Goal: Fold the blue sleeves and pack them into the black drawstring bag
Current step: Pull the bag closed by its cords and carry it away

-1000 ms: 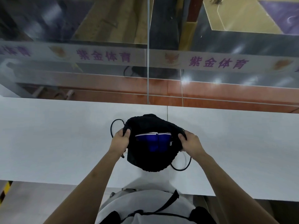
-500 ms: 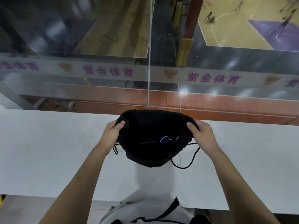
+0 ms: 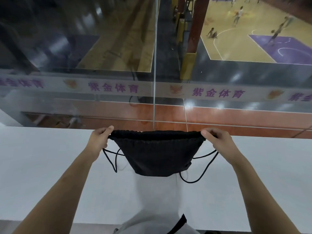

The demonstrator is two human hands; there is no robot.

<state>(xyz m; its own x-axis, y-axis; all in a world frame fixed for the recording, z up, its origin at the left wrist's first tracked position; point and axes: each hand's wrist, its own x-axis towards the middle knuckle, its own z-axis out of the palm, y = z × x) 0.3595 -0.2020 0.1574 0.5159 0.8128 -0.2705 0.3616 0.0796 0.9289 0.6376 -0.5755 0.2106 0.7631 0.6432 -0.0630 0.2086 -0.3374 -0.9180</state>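
Observation:
The black drawstring bag (image 3: 156,154) hangs in the air above the white table (image 3: 42,166), its mouth pulled flat and wide. My left hand (image 3: 99,141) pinches the bag's left top corner. My right hand (image 3: 217,142) pinches the right top corner. Black cords (image 3: 200,173) dangle in loops below both corners. The blue sleeves are out of sight, hidden inside the bag.
A glass wall (image 3: 154,65) stands just behind the table's far edge, with a banner of purple characters (image 3: 217,93) across it. A sports court with people lies far below. My white shirt and a black strap (image 3: 179,223) show at the bottom.
The bag was lifted off the table and its mouth stretched flat between both hands. The blue sleeves, visible in the opening before, have dropped out of sight.

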